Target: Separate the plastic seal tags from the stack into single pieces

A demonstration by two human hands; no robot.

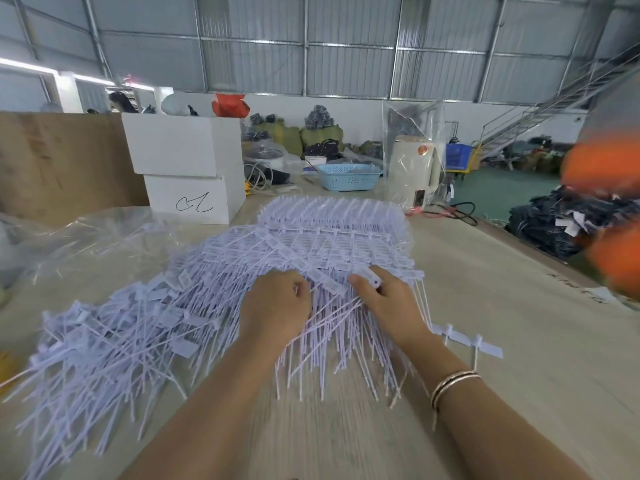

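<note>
A wide pale wooden table carries a broad stack of joined white plastic seal tags, spread across its middle and reaching back toward two stacked white cardboard boxes. To the left lies a loose heap of separated white tags, their thin tails crossing. A light blue plastic basket sits behind the stack. At the stack's near edge, the left hand rests with fingers curled over the tags; whether it grips one cannot be told. The right hand pinches a single tag head between thumb and fingers.
</note>
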